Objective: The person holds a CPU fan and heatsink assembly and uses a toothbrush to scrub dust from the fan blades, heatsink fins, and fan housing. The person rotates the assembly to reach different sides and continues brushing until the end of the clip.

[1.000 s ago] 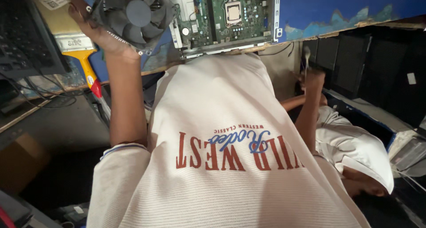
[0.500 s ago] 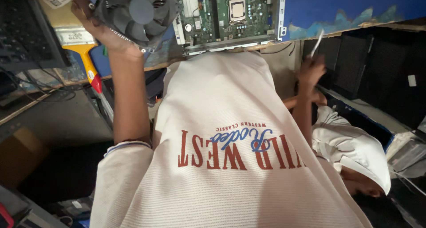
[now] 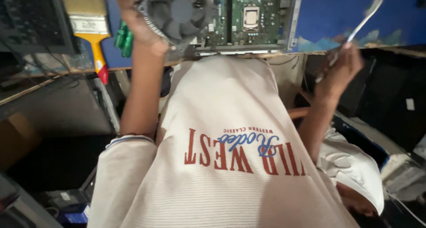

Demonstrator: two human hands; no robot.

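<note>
My left hand is shut on a round black cooler fan with metal fins and holds it over the near left corner of a green motherboard. The board lies on a blue mat, its square processor socket showing. My right hand is raised at the table's front edge and grips a thin light-coloured tool. The tool is blurred, and its tip points up over the mat. My cream shirt fills the lower middle of the view.
A wide paintbrush with a yellow handle lies on the table at the left, beside green-handled tools. A black device sits at the far left. Dark boxes stand under the table at the right, and a cardboard box at the left.
My right hand has risen from beside my body to the table edge, bringing the thin tool up over the blue mat. My left hand keeps hold of the cooler fan.
</note>
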